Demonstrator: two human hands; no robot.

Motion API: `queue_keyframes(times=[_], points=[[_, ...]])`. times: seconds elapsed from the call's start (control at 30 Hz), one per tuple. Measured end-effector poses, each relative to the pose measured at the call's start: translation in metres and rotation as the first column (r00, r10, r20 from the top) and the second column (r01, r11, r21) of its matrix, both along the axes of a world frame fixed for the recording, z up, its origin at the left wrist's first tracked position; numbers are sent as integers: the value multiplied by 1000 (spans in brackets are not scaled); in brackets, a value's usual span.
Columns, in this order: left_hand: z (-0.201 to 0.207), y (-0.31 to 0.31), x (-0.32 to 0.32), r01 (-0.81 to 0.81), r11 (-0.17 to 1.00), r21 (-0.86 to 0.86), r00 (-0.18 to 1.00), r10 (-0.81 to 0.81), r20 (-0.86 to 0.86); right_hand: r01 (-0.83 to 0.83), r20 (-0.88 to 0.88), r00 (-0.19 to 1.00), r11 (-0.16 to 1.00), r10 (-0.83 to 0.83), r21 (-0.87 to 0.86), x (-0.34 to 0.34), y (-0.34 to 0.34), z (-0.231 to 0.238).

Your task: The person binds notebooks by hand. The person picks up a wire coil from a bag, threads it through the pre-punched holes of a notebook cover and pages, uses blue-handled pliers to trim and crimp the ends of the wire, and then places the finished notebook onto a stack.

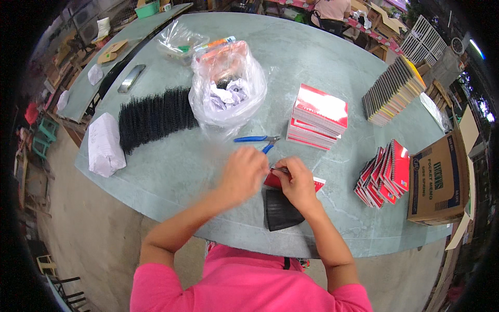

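Observation:
In front of me, a small red notebook (319, 183) lies partly hidden under my fingers. My right hand (299, 183) is closed on it, with thumb and fingers pinched at its upper left edge, where a short dark strip shows. My left hand (244, 174) is closed too, fingertips together beside that same edge; what they hold is hidden, and the hand is slightly blurred. A black cloth-like pad (279, 212) lies below the notebook, nearer my body. Just beyond my hands rests a pair of blue-handled cutters (254, 139).
Black spiral coils (156, 118) lie left, beside a white wrapped bundle (105, 145) and a plastic bag of scraps (228, 99). Red-covered stacks (318, 115), spiral-bound red notebooks (383, 174), a tall notebook stack (392, 92) and a cardboard box (437, 179) stand right. A phone (131, 78) lies far left.

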State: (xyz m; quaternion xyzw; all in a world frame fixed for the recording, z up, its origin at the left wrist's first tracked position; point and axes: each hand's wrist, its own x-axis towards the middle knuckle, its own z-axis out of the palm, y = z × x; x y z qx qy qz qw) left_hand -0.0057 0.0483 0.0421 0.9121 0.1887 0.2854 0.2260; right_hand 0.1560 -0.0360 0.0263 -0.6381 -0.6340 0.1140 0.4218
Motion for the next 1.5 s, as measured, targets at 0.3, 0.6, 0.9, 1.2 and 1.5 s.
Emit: queue_keyframes(times=[0.3,0.6,0.9,1.2,1.5], points=[[-8,-53,19,60,969,-239,907,-152,-393,89,-253,944,904,-210,-418,65,-53,8],[16,-8,-6,-181,980,-83,964,160,-214,76,-747,646,987,-156,-140,59,-42,-18],[38,-10,13,-149,989,-10,954,141,-266,117,-847,511,988,-148,-103,59,-45,-23],[38,1,31,-134,985,106,989,126,77,76,-785,588,979,-197,-189,65,-54,-38],[39,0,41,-269,963,10,918,253,304,68,-665,722,976,-190,-205,59,-53,-31]])
